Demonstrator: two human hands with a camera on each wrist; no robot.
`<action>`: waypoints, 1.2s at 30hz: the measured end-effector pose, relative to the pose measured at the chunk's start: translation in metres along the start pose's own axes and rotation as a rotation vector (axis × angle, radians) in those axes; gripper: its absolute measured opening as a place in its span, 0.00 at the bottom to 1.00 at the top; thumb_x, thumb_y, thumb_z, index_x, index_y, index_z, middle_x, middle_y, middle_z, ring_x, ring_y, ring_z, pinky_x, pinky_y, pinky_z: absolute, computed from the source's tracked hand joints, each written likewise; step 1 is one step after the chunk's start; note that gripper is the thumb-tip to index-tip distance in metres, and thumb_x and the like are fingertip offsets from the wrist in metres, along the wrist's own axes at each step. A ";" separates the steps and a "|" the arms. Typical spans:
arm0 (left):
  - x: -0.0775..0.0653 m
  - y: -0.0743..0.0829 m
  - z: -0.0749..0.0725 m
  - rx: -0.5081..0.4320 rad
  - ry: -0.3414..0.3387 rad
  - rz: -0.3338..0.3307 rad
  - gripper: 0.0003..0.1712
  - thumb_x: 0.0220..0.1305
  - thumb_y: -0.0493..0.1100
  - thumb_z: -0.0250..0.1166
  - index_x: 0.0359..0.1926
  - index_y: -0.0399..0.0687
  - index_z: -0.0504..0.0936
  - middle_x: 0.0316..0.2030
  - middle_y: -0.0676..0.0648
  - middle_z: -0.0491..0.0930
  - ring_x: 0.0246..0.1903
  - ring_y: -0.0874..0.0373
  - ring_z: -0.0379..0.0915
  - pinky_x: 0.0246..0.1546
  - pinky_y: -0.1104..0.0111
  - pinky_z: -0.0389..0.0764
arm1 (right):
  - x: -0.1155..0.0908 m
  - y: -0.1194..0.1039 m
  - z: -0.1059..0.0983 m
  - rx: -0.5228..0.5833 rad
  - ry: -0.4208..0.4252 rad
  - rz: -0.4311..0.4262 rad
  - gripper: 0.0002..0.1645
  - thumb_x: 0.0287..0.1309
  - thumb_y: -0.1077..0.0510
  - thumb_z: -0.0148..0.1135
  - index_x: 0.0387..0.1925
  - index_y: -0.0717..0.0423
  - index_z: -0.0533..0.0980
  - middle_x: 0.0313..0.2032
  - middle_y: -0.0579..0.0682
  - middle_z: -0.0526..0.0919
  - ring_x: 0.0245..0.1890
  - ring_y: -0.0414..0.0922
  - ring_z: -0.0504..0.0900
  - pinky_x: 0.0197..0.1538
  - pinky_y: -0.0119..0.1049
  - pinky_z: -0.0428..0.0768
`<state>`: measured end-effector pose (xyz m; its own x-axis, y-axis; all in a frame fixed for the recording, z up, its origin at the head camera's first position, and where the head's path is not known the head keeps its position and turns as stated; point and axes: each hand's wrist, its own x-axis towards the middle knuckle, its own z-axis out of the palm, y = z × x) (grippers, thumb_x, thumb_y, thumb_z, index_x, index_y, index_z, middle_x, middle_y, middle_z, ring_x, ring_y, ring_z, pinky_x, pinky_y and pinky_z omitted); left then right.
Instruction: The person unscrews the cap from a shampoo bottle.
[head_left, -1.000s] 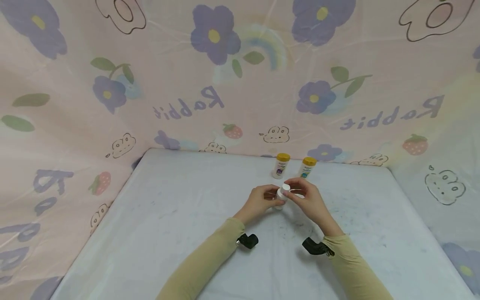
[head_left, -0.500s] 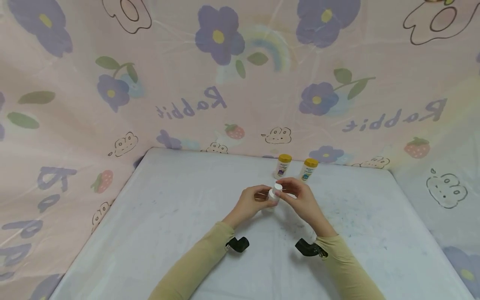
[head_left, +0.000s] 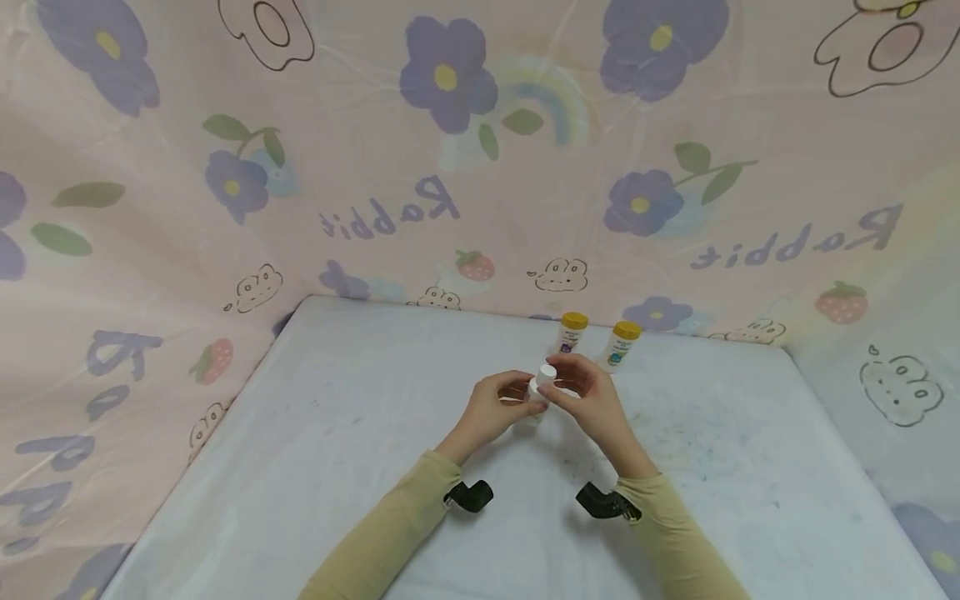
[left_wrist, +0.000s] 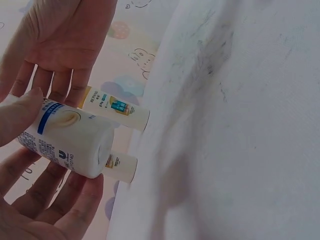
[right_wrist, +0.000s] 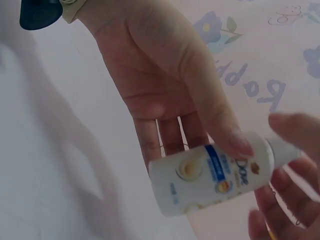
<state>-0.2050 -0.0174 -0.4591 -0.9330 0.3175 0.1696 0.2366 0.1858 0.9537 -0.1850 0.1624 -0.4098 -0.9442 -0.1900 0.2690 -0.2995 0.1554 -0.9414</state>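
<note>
A small white Dove bottle (head_left: 535, 391) with a white cap (head_left: 548, 372) is held between both hands, ahead of the body. My left hand (head_left: 483, 414) grips its body, thumb on one side and fingers on the other. My right hand (head_left: 594, 406) pinches the cap between thumb and fingers. In the left wrist view the bottle (left_wrist: 75, 140) shows a blue band and a cream swirl, its base held off the table. The label (right_wrist: 227, 172) faces the camera in the right wrist view, where the right hand at the cap is blurred.
Two white bottles with yellow caps, one with a purple label mark (head_left: 571, 332) and one with a teal mark (head_left: 621, 347), stand behind the hands near the back of the white-covered table (head_left: 360, 400). A patterned pink curtain (head_left: 390, 275) hangs behind and at the sides.
Both hands and the white bottle have shifted left in the head view, which has itself moved slightly. The left hand's grip on the body and the right hand's pinch on the cap continue.
</note>
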 end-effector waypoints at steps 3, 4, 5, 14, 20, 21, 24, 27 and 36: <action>0.000 0.000 0.001 -0.008 0.010 0.012 0.22 0.53 0.47 0.75 0.50 0.50 0.82 0.43 0.54 0.82 0.41 0.59 0.79 0.43 0.70 0.80 | 0.000 0.000 0.004 -0.001 0.058 0.017 0.23 0.52 0.68 0.69 0.50 0.70 0.72 0.47 0.64 0.77 0.43 0.42 0.78 0.53 0.46 0.77; 0.000 0.001 0.001 -0.013 0.015 0.015 0.22 0.52 0.47 0.75 0.49 0.50 0.82 0.43 0.54 0.82 0.41 0.59 0.79 0.43 0.70 0.80 | 0.000 -0.001 0.005 0.004 0.078 0.022 0.23 0.52 0.69 0.69 0.49 0.70 0.73 0.46 0.64 0.77 0.42 0.43 0.79 0.51 0.42 0.78; 0.000 0.001 0.002 -0.017 0.020 0.018 0.22 0.52 0.47 0.75 0.49 0.49 0.83 0.42 0.53 0.82 0.41 0.59 0.79 0.43 0.70 0.80 | 0.000 -0.001 0.007 0.009 0.096 0.031 0.23 0.51 0.69 0.70 0.48 0.70 0.73 0.45 0.63 0.78 0.42 0.43 0.79 0.50 0.39 0.79; 0.000 0.011 0.006 -0.048 0.065 0.041 0.22 0.53 0.43 0.74 0.49 0.44 0.82 0.41 0.46 0.82 0.42 0.52 0.79 0.44 0.64 0.81 | 0.001 -0.002 0.011 0.047 0.173 0.086 0.21 0.52 0.66 0.70 0.46 0.69 0.73 0.44 0.58 0.78 0.44 0.46 0.78 0.48 0.33 0.79; -0.001 0.016 0.003 -0.027 0.074 0.049 0.22 0.53 0.43 0.74 0.49 0.44 0.82 0.41 0.47 0.82 0.42 0.53 0.79 0.43 0.65 0.82 | 0.003 -0.006 0.012 0.055 0.183 0.079 0.20 0.52 0.67 0.70 0.45 0.69 0.74 0.43 0.59 0.78 0.44 0.45 0.78 0.52 0.41 0.77; 0.001 0.011 0.004 -0.021 0.075 0.046 0.22 0.53 0.45 0.74 0.49 0.46 0.83 0.41 0.49 0.82 0.41 0.57 0.79 0.43 0.68 0.81 | 0.004 -0.007 0.012 0.049 0.183 0.079 0.19 0.52 0.67 0.70 0.45 0.69 0.74 0.43 0.59 0.78 0.43 0.44 0.78 0.53 0.43 0.77; 0.003 0.005 0.004 -0.014 0.075 0.042 0.23 0.52 0.47 0.75 0.49 0.48 0.83 0.40 0.52 0.82 0.40 0.61 0.78 0.42 0.72 0.81 | 0.004 -0.008 0.012 0.046 0.181 0.078 0.19 0.52 0.68 0.70 0.45 0.70 0.74 0.43 0.60 0.78 0.43 0.44 0.77 0.55 0.50 0.75; 0.004 0.004 0.003 -0.022 0.074 0.048 0.23 0.51 0.47 0.75 0.49 0.48 0.83 0.39 0.52 0.82 0.40 0.61 0.78 0.42 0.71 0.81 | 0.005 -0.010 0.012 0.031 0.175 0.088 0.19 0.52 0.67 0.69 0.45 0.69 0.75 0.44 0.59 0.78 0.44 0.45 0.77 0.55 0.50 0.74; 0.007 0.000 0.003 -0.038 0.072 0.059 0.22 0.51 0.45 0.75 0.48 0.47 0.83 0.39 0.52 0.83 0.40 0.61 0.79 0.42 0.71 0.81 | 0.003 -0.012 0.007 -0.018 0.123 0.134 0.20 0.56 0.64 0.67 0.51 0.66 0.77 0.49 0.59 0.79 0.48 0.49 0.75 0.49 0.30 0.76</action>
<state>-0.2102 -0.0125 -0.4584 -0.9351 0.2588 0.2421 0.2827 0.1327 0.9500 -0.1837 0.1527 -0.3993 -0.9851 -0.0464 0.1655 -0.1714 0.1886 -0.9670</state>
